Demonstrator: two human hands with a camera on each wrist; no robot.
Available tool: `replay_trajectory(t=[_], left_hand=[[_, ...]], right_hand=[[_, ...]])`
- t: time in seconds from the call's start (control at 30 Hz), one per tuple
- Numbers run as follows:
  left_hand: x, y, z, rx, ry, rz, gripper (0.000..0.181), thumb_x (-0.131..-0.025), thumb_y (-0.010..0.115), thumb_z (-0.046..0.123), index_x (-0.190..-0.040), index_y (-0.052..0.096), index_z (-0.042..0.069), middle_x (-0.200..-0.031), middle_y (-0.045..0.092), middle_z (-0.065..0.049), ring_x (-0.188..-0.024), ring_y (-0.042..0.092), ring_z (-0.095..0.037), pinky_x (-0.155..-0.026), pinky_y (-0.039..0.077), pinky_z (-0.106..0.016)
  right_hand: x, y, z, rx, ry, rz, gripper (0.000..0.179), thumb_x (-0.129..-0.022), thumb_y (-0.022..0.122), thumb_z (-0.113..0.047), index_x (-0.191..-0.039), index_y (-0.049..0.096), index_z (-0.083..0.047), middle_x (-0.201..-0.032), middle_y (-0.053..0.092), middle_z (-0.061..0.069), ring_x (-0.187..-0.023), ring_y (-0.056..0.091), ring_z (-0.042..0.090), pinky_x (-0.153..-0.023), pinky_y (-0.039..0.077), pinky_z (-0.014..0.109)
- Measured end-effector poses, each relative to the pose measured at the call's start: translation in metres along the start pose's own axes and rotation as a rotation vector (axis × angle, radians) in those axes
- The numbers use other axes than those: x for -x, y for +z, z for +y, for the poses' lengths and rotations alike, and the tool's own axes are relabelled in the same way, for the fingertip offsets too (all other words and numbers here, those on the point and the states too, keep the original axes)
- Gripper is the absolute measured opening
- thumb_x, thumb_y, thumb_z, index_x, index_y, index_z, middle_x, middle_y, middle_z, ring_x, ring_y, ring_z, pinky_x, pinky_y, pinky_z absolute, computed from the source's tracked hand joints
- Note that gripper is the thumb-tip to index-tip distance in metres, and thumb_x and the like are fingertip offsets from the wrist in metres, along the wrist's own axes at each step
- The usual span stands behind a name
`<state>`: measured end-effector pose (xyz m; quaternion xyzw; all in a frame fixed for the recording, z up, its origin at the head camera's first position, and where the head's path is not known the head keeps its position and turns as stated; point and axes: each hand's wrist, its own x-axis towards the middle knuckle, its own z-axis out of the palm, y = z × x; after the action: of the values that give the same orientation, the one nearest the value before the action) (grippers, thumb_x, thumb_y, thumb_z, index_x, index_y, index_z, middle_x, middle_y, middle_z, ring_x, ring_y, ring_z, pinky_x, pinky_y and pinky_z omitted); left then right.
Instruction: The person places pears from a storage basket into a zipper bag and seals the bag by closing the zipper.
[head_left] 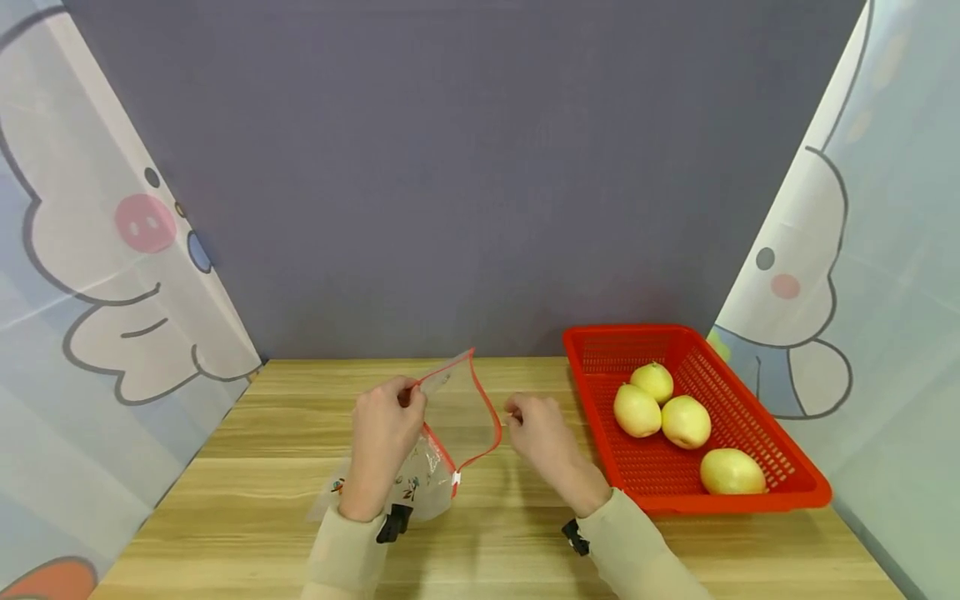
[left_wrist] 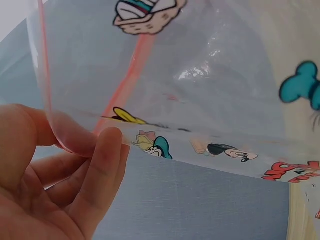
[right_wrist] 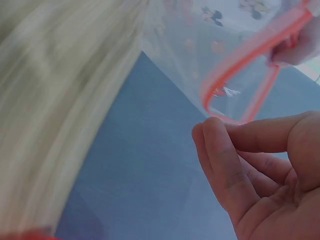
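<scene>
A clear printed zip bag (head_left: 429,479) is held by the left hand (head_left: 386,429), its red zip edge (head_left: 492,408) pinched between thumb and fingers. The mouth is spread apart and faces the right hand (head_left: 547,433), its long axis running from near the white slider (head_left: 456,477) to a peak at the far side. The right hand is placed just beside the mouth, between bag and red plastic basket (head_left: 720,503); its thumb and fingertips are drawn together, loosely bent, and nothing is seen gripped there. Whether the film is brushed by them cannot be told for certain. Four pale yellow apple-like fruits (head_left: 637,410) are contained in the basket, to the right, nearer the right hand than the left. The bag's body is partly hidden by the left forearm. In the left wrist view the bag is cut off above; in the right wrist view the tabletop is blurred, and only a red sliver is shown at the bottom corner.
</scene>
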<state>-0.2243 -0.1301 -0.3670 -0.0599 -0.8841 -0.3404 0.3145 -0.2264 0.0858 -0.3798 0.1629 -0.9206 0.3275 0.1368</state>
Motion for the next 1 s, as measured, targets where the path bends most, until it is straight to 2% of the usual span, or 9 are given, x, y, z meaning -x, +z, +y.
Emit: replay_trajectory(t=[0.17, 0.33, 0.43, 0.57, 0.63, 0.77, 0.87, 1.0], left_hand=[[0.000, 0.000, 0.000, 0.012, -0.022, -0.024, 0.015, -0.089, 0.063, 0.001, -0.091, 0.077, -0.003, -0.070, 0.069, -0.009, -0.055, 0.056, -0.016, -0.054, 0.048, -0.034], [0.000, 0.000, 0.001, 0.022, -0.046, -0.045, 0.015, -0.091, 0.063, 0.003, -0.092, 0.077, -0.002, -0.072, 0.069, -0.009, -0.055, 0.056, -0.015, -0.053, 0.048, -0.033], [0.000, -0.001, 0.002, 0.028, -0.055, -0.046, 0.016, -0.091, 0.062, 0.004, -0.092, 0.077, -0.002, -0.072, 0.069, -0.009, -0.054, 0.056, -0.015, -0.053, 0.048, -0.033], [0.001, -0.001, 0.001, 0.033, -0.066, -0.041, 0.016, -0.091, 0.062, 0.004, -0.092, 0.077, -0.001, -0.071, 0.069, -0.009, -0.054, 0.054, -0.015, -0.053, 0.047, -0.033], [0.001, -0.001, 0.001, 0.028, -0.074, -0.045, 0.015, -0.091, 0.062, 0.004, -0.091, 0.077, -0.001, -0.070, 0.068, -0.008, -0.053, 0.053, -0.015, -0.052, 0.046, -0.032], [0.003, 0.000, 0.000, 0.027, -0.090, -0.063, 0.015, -0.091, 0.063, 0.005, -0.090, 0.077, -0.001, -0.070, 0.068, -0.007, -0.052, 0.053, -0.014, -0.051, 0.045, -0.031], [0.003, 0.001, 0.000, 0.037, -0.102, -0.073, 0.016, -0.092, 0.063, 0.007, -0.091, 0.077, -0.001, -0.071, 0.068, -0.006, -0.054, 0.054, -0.014, -0.052, 0.046, -0.032], [0.002, 0.002, 0.001, 0.049, -0.108, -0.071, 0.016, -0.092, 0.063, 0.007, -0.092, 0.077, 0.000, -0.072, 0.069, -0.006, -0.056, 0.056, -0.014, -0.055, 0.048, -0.033]], right_hand=[[0.008, -0.020, -0.008, 0.109, -0.022, -0.004, 0.011, -0.089, 0.069, 0.003, -0.097, 0.075, -0.002, -0.087, 0.074, 0.008, -0.070, 0.066, 0.015, -0.064, 0.055, 0.033], [0.015, -0.035, -0.012, 0.259, -0.072, -0.040, 0.011, -0.088, 0.073, -0.003, -0.098, 0.076, -0.008, -0.084, 0.074, 0.002, -0.062, 0.060, 0.010, -0.056, 0.052, 0.033], [0.022, -0.041, -0.013, 0.346, -0.128, -0.071, 0.005, -0.086, 0.076, -0.006, -0.087, 0.073, -0.010, -0.070, 0.065, -0.003, -0.055, 0.051, 0.009, -0.050, 0.047, 0.032], [0.030, -0.049, -0.014, 0.425, -0.214, -0.100, 0.025, -0.086, 0.077, -0.010, -0.071, 0.057, -0.014, -0.060, 0.045, -0.007, -0.053, 0.045, 0.011, -0.046, 0.041, 0.032], [0.031, -0.053, -0.013, 0.457, -0.245, -0.119, 0.029, -0.085, 0.077, -0.013, -0.070, 0.053, -0.015, -0.061, 0.044, -0.006, -0.057, 0.049, 0.015, -0.047, 0.043, 0.033], [0.028, -0.061, -0.006, 0.515, -0.279, -0.134, 0.020, -0.084, 0.078, -0.015, -0.077, 0.059, -0.012, -0.068, 0.053, -0.001, -0.068, 0.057, 0.023, -0.054, 0.050, 0.038], [0.021, -0.068, 0.004, 0.553, -0.281, -0.136, 0.014, -0.084, 0.077, -0.015, -0.086, 0.065, -0.008, -0.076, 0.059, 0.003, -0.071, 0.056, 0.025, -0.060, 0.051, 0.039], [0.013, -0.076, 0.019, 0.587, -0.278, -0.135, 0.019, -0.085, 0.077, -0.015, -0.096, 0.067, -0.005, -0.081, 0.060, 0.005, -0.070, 0.053, 0.023, -0.061, 0.051, 0.037]])
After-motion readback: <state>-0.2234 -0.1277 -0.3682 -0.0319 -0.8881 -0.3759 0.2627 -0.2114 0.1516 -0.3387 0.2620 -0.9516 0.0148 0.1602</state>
